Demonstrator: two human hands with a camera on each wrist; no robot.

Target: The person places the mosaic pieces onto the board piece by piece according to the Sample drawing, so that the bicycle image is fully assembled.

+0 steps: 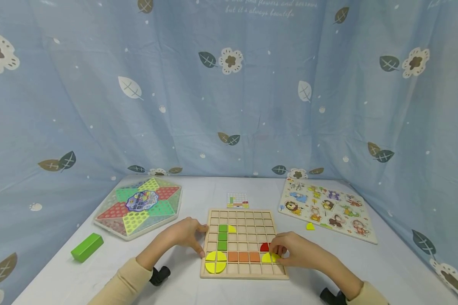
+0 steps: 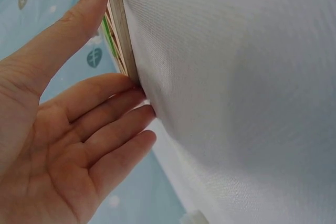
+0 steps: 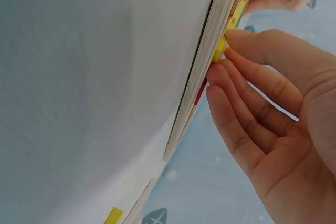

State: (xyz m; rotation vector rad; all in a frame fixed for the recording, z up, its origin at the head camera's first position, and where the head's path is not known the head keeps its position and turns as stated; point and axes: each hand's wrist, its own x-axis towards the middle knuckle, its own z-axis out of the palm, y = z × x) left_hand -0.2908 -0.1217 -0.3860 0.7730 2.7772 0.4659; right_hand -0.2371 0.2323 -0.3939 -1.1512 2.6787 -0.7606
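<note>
A wooden grid board [image 1: 244,268] lies on the white table. My left hand [image 1: 188,235] steadies its left edge, thumb and extended fingers touching the rim. At the board's right side my right hand [image 1: 295,250] pinches a yellow quarter-circle piece [image 3: 219,50] between thumb and fingers, low over a cell. Beside it lie another yellow quarter-circle [image 1: 266,257] and a red piece [image 1: 264,247], partly covered by the fingers. Green squares [image 1: 222,236] form a column, with a yellow quarter [image 1: 232,229] at the top right. Orange squares [image 1: 243,256] make a row; yellow quarters [image 1: 211,267] form a circle at lower left.
A pattern card [image 1: 237,200] lies behind the board. At left are a hexagonal Chinese checkers set [image 1: 141,203] and a green box [image 1: 87,247]. An animal puzzle board [image 1: 324,207] lies at right, a loose yellow piece [image 1: 310,226] near its edge. A blue curtain [image 1: 229,106] hangs behind.
</note>
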